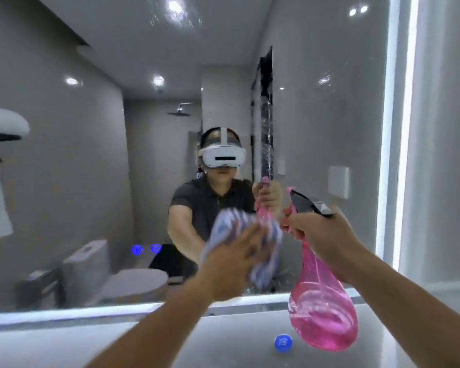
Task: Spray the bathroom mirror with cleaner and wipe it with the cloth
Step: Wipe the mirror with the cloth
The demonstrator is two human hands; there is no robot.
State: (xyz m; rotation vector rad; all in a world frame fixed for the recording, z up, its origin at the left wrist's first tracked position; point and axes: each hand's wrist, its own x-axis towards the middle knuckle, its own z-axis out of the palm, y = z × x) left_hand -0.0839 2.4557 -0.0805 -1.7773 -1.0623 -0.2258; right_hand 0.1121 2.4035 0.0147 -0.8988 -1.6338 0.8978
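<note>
The bathroom mirror (91, 155) fills most of the head view, with lit strips along its bottom and right edges. My left hand (237, 251) presses a blue-and-white striped cloth (266, 272) flat against the glass near the lower middle; the cloth is blurred. My right hand (322, 235) grips the neck of a pink spray bottle (324, 314) with a dark trigger head, held upright just right of the cloth. Wet streaks and droplets run down the glass above the cloth.
A white wall ledge below the mirror carries a round blue button (283, 342). The mirror's right edge meets a grey wall (446, 155). Reflected in the glass are a person in a headset, a toilet, a shower head and towels at the left.
</note>
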